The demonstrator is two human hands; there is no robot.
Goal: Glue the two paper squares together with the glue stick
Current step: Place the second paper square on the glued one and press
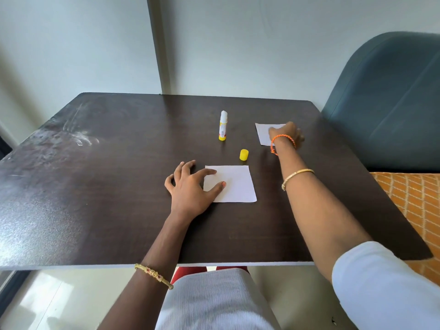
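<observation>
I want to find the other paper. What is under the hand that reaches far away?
Under the right hand lies the second paper square, flat on the table. Its left part shows; the hand covers the rest, so whether the fingers pinch it cannot be seen.

Dark wooden table, pale walls, teal chair

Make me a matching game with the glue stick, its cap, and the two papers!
Things:
1. glue stick
2. cap
3. near paper
4. far paper

States:
A. under the right hand
B. standing upright, open
C. held flat by the left hand
D. lying off, alone on the table

Pairs: 1-B, 2-D, 3-C, 4-A
</observation>
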